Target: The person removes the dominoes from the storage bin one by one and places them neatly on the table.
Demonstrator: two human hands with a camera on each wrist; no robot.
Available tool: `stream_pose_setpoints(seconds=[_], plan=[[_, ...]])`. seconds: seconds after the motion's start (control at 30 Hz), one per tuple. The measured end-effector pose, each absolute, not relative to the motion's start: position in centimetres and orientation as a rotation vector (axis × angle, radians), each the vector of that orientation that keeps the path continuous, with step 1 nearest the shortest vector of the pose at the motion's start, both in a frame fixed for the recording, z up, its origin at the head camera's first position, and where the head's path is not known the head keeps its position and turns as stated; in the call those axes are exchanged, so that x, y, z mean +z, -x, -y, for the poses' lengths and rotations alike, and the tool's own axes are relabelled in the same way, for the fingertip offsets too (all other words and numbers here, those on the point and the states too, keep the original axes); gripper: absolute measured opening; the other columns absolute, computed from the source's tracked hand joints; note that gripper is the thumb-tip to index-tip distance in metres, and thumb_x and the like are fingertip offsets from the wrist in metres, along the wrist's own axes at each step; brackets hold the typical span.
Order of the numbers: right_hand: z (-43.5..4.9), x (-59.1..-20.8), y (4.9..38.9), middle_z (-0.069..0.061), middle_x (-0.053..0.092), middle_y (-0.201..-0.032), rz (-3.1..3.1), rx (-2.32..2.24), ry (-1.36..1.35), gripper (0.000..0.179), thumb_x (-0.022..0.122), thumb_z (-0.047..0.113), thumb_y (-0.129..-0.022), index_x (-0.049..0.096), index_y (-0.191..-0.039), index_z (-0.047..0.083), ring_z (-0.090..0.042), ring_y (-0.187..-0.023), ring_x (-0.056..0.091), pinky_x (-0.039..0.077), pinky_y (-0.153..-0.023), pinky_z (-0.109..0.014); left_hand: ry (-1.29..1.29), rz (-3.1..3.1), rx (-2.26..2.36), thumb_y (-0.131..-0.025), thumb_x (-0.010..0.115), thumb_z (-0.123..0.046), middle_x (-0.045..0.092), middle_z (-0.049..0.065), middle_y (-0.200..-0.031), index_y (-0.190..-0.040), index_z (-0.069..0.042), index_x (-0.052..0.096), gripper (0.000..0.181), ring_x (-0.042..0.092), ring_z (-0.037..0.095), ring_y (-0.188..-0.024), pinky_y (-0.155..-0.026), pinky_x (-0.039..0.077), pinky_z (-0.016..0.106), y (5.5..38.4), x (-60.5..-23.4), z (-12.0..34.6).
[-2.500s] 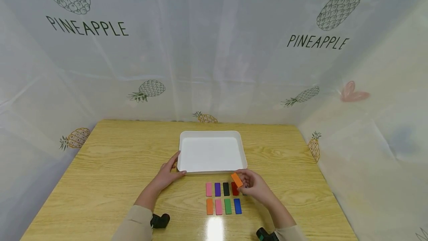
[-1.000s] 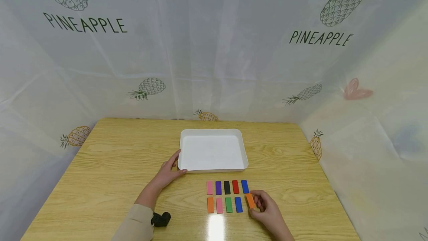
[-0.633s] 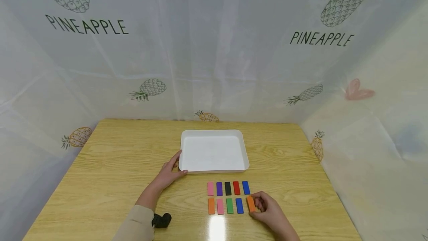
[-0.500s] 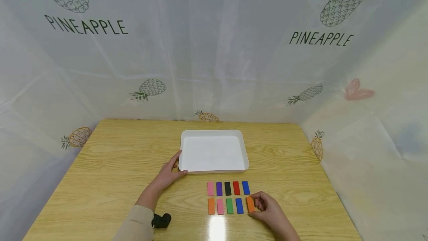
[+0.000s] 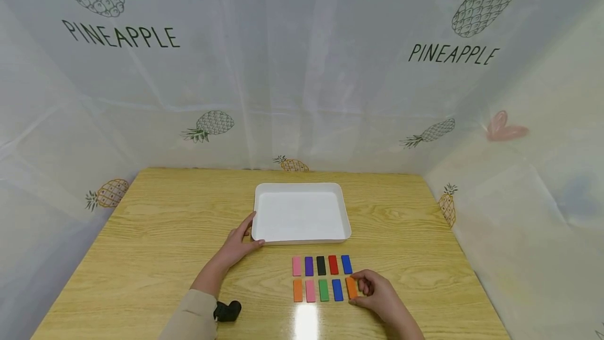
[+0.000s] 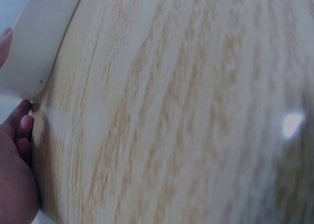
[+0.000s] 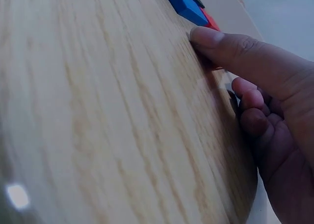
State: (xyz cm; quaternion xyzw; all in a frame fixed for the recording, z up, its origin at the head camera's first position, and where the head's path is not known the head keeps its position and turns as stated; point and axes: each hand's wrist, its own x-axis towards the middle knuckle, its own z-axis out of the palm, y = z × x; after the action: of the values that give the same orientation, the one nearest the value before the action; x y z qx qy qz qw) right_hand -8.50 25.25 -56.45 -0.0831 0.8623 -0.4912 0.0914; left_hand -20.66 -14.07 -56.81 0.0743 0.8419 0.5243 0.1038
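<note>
At the right end of the nearer row, an orange block (image 5: 351, 288) lies between the thumb and index finger of my right hand (image 5: 379, 295), which pinches its two short ends. Left of it in that row are blue (image 5: 337, 290), green (image 5: 323, 290), pink (image 5: 310, 291) and orange blocks. Behind runs a second row: pink (image 5: 296, 266), purple, black, red and blue (image 5: 346, 264). My left hand (image 5: 233, 248) holds the near left corner of a white tray (image 5: 302, 216), thumb at its front and fingers along its side. From the right wrist, the thumb hides the held block.
Both rows lie just in front of the tray on a wooden table (image 5: 179, 209). A curtain printed with pineapples (image 5: 302, 93) closes off the back and sides. A black wrist device (image 5: 228, 310) sits by the left sleeve (image 5: 191, 314).
My right hand has carried the orange block from near the tray's front right corner to the nearer row's right end, then slid it slightly left and straightened it. The left hand stays put.
</note>
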Motion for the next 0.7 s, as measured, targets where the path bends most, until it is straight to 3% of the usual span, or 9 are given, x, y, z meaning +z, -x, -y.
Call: stream_pose_setpoints(seconds=[0.7], plan=[[-25.46, -56.38, 9.01, -0.002, 0.052, -0.079, -2.544, -1.424, 0.27, 0.049, 0.088, 0.012, -0.071, 0.063, -0.111, -0.002, -0.007, -0.067, 0.046, 0.044, -0.06, -0.024, -0.215, -2.49, 1.517, -0.086, 0.076, -0.032, 0.034, 0.02, -0.152, -0.157, -0.019, 0.021, 0.09, 0.04, 0.039, -0.123, -0.098, 0.033, 0.059, 20.63, -56.74, 14.21]])
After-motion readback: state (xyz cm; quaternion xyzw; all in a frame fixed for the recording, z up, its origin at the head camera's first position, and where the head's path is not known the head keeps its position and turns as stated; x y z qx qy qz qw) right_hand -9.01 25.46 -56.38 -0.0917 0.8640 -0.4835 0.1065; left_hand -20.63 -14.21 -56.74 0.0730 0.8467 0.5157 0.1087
